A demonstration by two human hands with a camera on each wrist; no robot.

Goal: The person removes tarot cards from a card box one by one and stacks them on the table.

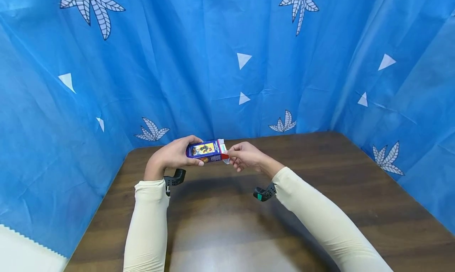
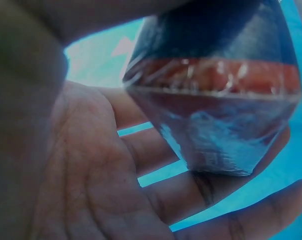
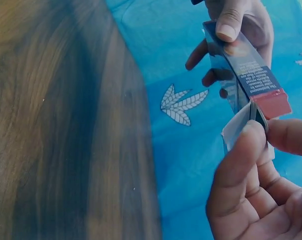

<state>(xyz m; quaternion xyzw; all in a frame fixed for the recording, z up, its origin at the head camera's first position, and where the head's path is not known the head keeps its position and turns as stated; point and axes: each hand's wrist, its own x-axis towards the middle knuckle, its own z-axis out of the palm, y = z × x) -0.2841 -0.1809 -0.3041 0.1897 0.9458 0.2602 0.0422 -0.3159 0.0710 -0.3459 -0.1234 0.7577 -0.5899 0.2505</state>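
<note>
My left hand (image 1: 177, 151) grips a small blue cardboard box (image 1: 203, 149), holding it up over the table with the thumb along its near side. A yellow panel with a colourful figure fills the box's face. In the left wrist view, the closed end of the box (image 2: 213, 75) shows a red band and a shiny clear wrap. The other end is open, with a red flap (image 3: 273, 104) and a white flap (image 3: 237, 126) folded outward. There my right hand (image 1: 246, 156) pinches a thin dark-edged piece between thumb and forefinger; whether flap or contents, I cannot tell.
Below both hands lies a brown wooden table (image 1: 220, 224). A blue curtain (image 1: 220, 66) with white leaves and triangles hangs behind it and along both sides. Each wrist wears a black camera mount, the left one (image 1: 175, 177) and the right one (image 1: 264, 192).
</note>
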